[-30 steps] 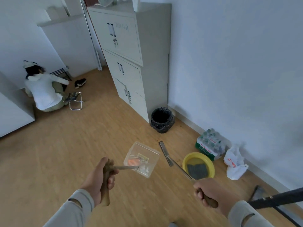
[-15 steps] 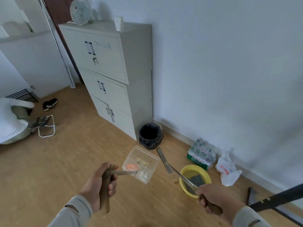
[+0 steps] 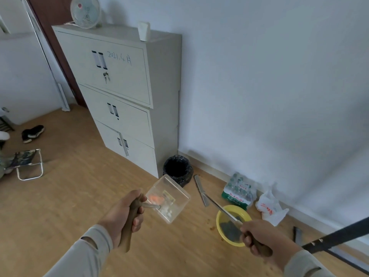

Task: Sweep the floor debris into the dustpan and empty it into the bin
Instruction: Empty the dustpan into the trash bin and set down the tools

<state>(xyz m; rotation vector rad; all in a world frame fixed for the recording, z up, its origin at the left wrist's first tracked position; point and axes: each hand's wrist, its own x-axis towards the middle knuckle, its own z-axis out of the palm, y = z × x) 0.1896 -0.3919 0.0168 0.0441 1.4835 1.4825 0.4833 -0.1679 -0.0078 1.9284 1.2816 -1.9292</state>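
Head view: you had neared the one black-lined bin (image 3: pixel 177 169) since earlier; your left hand (image 3: pixel 121 215) gripped the clear plastic dustpan (image 3: pixel 169 198), your right hand (image 3: pixel 259 237) the metal-bladed sweeper (image 3: pixel 201 189).

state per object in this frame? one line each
dustpan: held up off the floor, debris inside
left hand: grips dustpan handle
right hand: grips brush handle
brush: held out over the floor, head near the bin
bin: open, black liner, by the cabinet
cabinet: doors shut, key in top lock
basin: on floor, dark cloth inside
stool: unfolded, on floor
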